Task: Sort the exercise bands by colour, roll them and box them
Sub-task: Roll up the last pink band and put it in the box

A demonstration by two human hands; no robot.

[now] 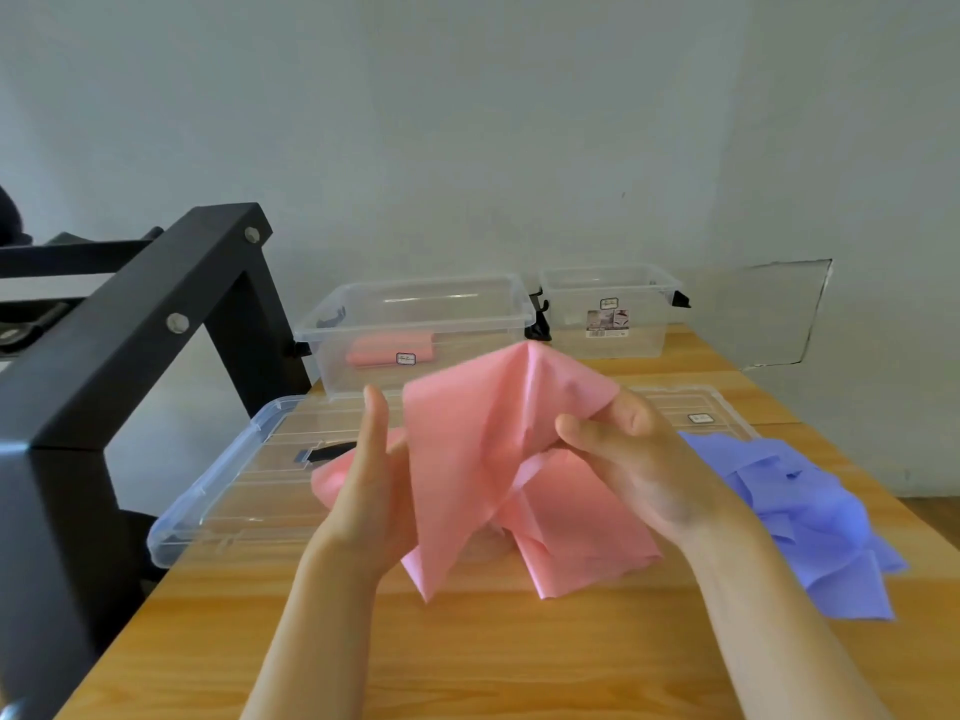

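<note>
I have the pink band [467,459] lifted off the worktop [467,657]. It peaks in front of me and its lower folds trail down onto the wood. It is crumpled and doubled over itself, so I judge the job now is to open it flat before rolling. To do that well I should find one short edge, shake the folds out, lay the band in a straight strip and roll from one end with even tension so the roll stays tight. A loose roll would likely spring open in the box.

My right hand [644,470] has the grip. Its fingers and thumb curl round a bunch of the band near its upper right edge, palm turned up and toward me. My left hand [371,491] stands upright on its edge, fingers straight and together, palm against the band's left side. It steadies the band without closing on it.

One rolled pink band [384,350] already lies in the clear box [415,304] at the back, so this one should go there too. The second box [608,283] to its right looks empty and is probably meant for the blue bands [810,517], heaped unrolled by my right forearm. A clear lid [223,485] lies flat under my hands.
</note>
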